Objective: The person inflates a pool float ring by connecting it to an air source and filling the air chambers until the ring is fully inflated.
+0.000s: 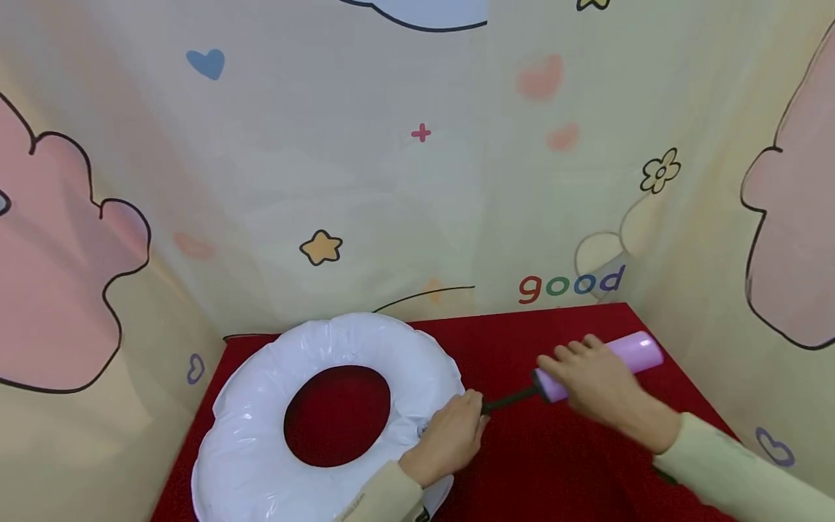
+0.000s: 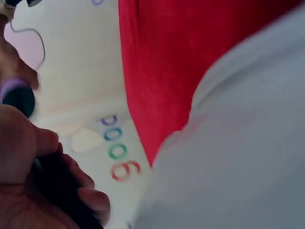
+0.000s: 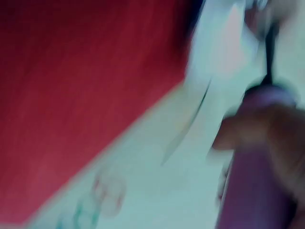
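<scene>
A white inflatable ring, puffed out and wrinkled along its seams, lies on the red cloth. My left hand, at the ring's right side, grips the black end of a hand pump; the pump's tip and its meeting with the ring are hidden by that hand. Farther right, my right hand grips the pump's purple barrel, fingers wrapped round it. Between the hands a thin black rod shows. The right wrist view is blurred, but the thumb lies across the purple barrel.
Red cloth covers the table under the ring and the pump. Pale printed curtains with hearts, stars and the word "good" rise behind the table and on both sides.
</scene>
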Available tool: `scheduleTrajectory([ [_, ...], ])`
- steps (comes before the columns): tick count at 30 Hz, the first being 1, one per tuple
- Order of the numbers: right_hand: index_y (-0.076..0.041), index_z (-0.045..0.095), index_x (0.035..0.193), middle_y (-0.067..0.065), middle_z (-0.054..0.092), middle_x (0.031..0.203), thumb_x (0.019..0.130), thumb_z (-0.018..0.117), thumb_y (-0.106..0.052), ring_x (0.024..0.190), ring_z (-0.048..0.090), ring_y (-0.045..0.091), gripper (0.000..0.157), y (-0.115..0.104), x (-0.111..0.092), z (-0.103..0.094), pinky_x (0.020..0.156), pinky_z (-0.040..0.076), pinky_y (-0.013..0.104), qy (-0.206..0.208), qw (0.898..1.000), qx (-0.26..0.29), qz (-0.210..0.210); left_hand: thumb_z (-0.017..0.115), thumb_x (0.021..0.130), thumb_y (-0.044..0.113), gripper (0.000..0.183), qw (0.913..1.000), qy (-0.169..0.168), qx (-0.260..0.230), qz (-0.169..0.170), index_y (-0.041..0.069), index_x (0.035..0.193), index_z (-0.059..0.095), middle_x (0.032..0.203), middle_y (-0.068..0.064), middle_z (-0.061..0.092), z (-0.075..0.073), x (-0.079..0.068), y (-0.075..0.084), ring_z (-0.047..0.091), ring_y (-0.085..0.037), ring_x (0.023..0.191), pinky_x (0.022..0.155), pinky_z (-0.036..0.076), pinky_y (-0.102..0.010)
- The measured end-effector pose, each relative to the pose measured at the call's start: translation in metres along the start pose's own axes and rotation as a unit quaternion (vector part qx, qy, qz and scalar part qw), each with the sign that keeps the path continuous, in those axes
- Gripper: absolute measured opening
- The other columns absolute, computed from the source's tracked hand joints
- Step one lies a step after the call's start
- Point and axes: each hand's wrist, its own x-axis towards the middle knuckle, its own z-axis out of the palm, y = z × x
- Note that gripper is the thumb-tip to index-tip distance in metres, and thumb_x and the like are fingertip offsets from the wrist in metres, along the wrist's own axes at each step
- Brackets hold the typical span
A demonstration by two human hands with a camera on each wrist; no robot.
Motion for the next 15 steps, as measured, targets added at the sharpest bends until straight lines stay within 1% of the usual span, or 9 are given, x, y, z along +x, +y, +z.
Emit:
scheduleTrajectory([
  [2, -0.016, 0.055, 0.095, 0.004, 0.064, 0.079, 0.052, 0.084, -0.025, 0.072, 0.062, 0.023, 0.053, -0.016, 0.006, 0.004, 0.07, 0.043, 0.039, 0.0, 1.0, -0.002, -0.008, 0.053, 0.092, 0.02, 0.012, 0.9999, 0.004, 0.005, 0.008, 0.015, 0.085, 0.046, 0.075, 0.006, 0.048, 0.0, 0.01, 0.008, 0.051, -0.009, 0.068, 0.049, 0.034, -0.019],
  [4, -0.015, 0.054, 0.095, 0.005, 0.064, 0.079, 0.053, 0.083, -0.026, 0.072, 0.062, 0.023, 0.052, -0.029, 0.01, 0.008, 0.069, 0.043, 0.038, 0.0, 1.0, -0.007, -0.017, 0.054, 0.092, 0.02, 0.01, 0.9998, 0.006, 0.014, 0.011, 0.015, 0.086, 0.047, 0.076, 0.006, 0.049, 0.001, 0.016, 0.015, 0.052, -0.009, 0.069, 0.049, 0.035, -0.02],
  [6, -0.017, 0.054, 0.095, 0.004, 0.064, 0.08, 0.052, 0.084, -0.027, 0.073, 0.062, 0.022, 0.053, -0.04, 0.013, 0.013, 0.071, 0.044, 0.038, -0.003, 1.0, 0.0, -0.017, 0.054, 0.092, 0.021, 0.011, 0.9996, -0.002, 0.028, 0.008, 0.014, 0.086, 0.048, 0.077, 0.005, 0.049, 0.0, 0.013, 0.014, 0.053, -0.01, 0.07, 0.049, 0.035, -0.02],
  [8, -0.018, 0.055, 0.096, 0.003, 0.065, 0.082, 0.05, 0.086, -0.029, 0.076, 0.063, 0.021, 0.057, -0.041, 0.012, 0.014, 0.072, 0.044, 0.038, -0.018, 1.0, 0.01, -0.014, 0.054, 0.092, 0.023, 0.012, 0.999, -0.004, 0.043, 0.013, 0.014, 0.086, 0.048, 0.077, 0.005, 0.05, 0.0, 0.01, 0.013, 0.054, -0.011, 0.07, 0.048, 0.036, -0.02],
  [10, -0.019, 0.055, 0.099, 0.002, 0.066, 0.085, 0.051, 0.086, -0.031, 0.079, 0.063, 0.021, 0.058, -0.034, 0.009, 0.013, 0.073, 0.044, 0.038, -0.033, 0.999, 0.018, -0.012, 0.055, 0.092, 0.024, 0.013, 0.9985, 0.001, 0.052, 0.018, 0.015, 0.085, 0.048, 0.076, 0.005, 0.049, 0.0, 0.008, 0.01, 0.054, -0.011, 0.069, 0.048, 0.036, -0.02],
  [12, -0.019, 0.056, 0.102, 0.002, 0.067, 0.088, 0.05, 0.087, -0.032, 0.081, 0.063, 0.022, 0.061, -0.02, 0.004, 0.007, 0.074, 0.044, 0.039, -0.04, 0.999, 0.022, -0.004, 0.055, 0.092, 0.024, 0.015, 0.9982, 0.009, 0.055, 0.022, 0.015, 0.083, 0.046, 0.075, 0.004, 0.048, 0.0, 0.006, 0.006, 0.053, -0.012, 0.069, 0.047, 0.036, -0.02],
  [15, -0.018, 0.058, 0.101, 0.002, 0.067, 0.086, 0.048, 0.086, -0.026, 0.08, 0.062, 0.023, 0.061, 0.007, -0.004, -0.001, 0.074, 0.043, 0.041, -0.031, 0.999, 0.017, 0.015, 0.056, 0.091, 0.022, 0.016, 0.9978, 0.023, 0.059, 0.021, 0.015, 0.082, 0.045, 0.075, 0.004, 0.048, 0.001, 0.003, -0.001, 0.053, -0.012, 0.07, 0.05, 0.038, -0.02],
])
